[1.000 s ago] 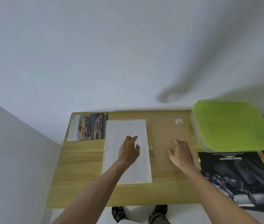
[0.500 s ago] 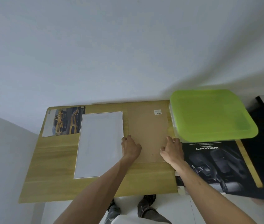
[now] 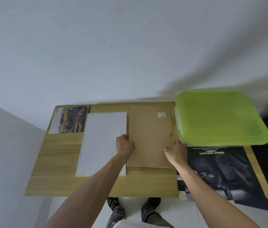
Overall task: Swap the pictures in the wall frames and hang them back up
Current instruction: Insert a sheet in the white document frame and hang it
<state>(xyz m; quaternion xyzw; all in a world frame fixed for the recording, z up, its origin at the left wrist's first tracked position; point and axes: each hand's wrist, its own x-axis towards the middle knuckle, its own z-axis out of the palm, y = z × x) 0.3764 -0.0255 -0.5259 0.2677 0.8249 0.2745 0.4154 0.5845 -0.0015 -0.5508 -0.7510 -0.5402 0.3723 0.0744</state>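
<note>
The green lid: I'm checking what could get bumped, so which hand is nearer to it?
Right. The right hand sits just beside the green lid's near-left corner; the left hand is across the brown board.

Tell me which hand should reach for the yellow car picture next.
Left, probably. The left hand grips the brown backing board's left edge, nearer the yellow car picture at the table's far left corner. The right hand holds the board's right edge, beside the green-lidded box.

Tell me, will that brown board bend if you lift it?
The thin brown rectangular backing board probably stays fairly stiff: its edges look straight and flat. It likely feels light, being so thin. Both hands, left and right, take opposite edges.
</note>
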